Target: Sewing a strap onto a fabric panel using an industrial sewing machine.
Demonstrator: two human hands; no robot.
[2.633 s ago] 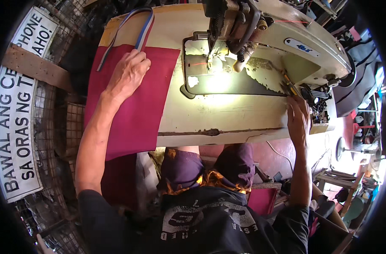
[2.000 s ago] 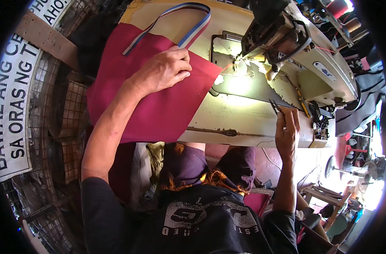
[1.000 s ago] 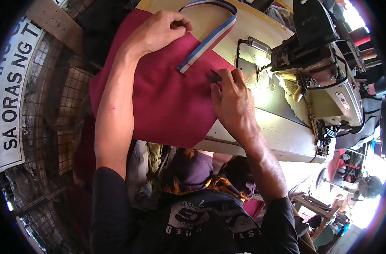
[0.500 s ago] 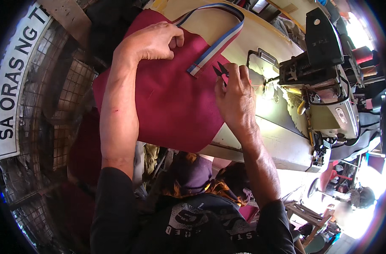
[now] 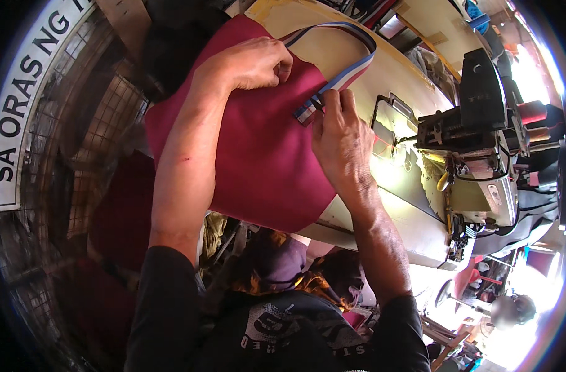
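A maroon fabric piece (image 5: 264,167) lies over the near left of the sewing table. A blue, white and red striped strap (image 5: 365,59) loops beyond its far edge, one end lying on the cloth. My left hand (image 5: 252,65) is closed, fingers curled against the fabric's far edge by the strap's other end; its fingertips are partly hidden. In my right hand (image 5: 345,146) is a pair of small black thread snips (image 5: 319,103), gripped with the blades at the strap's near end. Most of the snips' body is covered by my fingers.
A sewing machine (image 5: 490,180) with a lit needle area stands to the right, thread spools (image 5: 532,111) beside it. The pale tabletop (image 5: 401,217) has a worn front edge. Wire mesh (image 5: 103,118) and a lettered white sign (image 5: 28,105) are at the left.
My right hand has brought the snips left onto the strap's near end; before, the blades stood apart beside it. My left hand keeps its hold on the cloth. The whole view has shifted slightly.
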